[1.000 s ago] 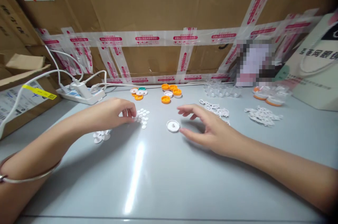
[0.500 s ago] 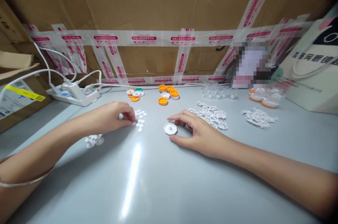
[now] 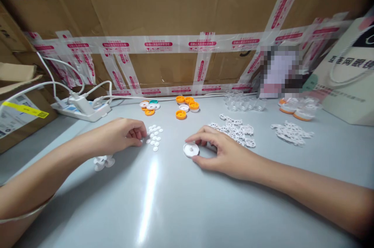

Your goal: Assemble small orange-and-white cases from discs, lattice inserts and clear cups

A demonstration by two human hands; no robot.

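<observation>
My left hand [image 3: 130,135] is closed in a pinch at the left edge of a scatter of small white discs [image 3: 156,148]. A bit of white shows at its fingertips and looks like one of these discs. My right hand [image 3: 217,148] curves around a round white cap-like piece [image 3: 191,149] with a raised rim and a small stub at its centre. Thumb and fingers touch its rim from the right. Under my left forearm lie several white flared pieces [image 3: 100,163], partly hidden. Behind my right hand is a pile of white openwork wheel-like parts [image 3: 238,131].
Orange and white ring caps [image 3: 180,114] and flatter orange, white and green caps [image 3: 150,112] lie farther back. Clear plastic cups [image 3: 245,102], orange-based clear pieces [image 3: 304,113] and more white openwork parts [image 3: 292,133] are at right. A power strip [image 3: 82,111] stands back left, cardboard behind.
My left hand has drawn slightly left, away from the small discs, with its fingertips together. My right hand stays at the white cap-like piece. The whole view has shifted slightly.
</observation>
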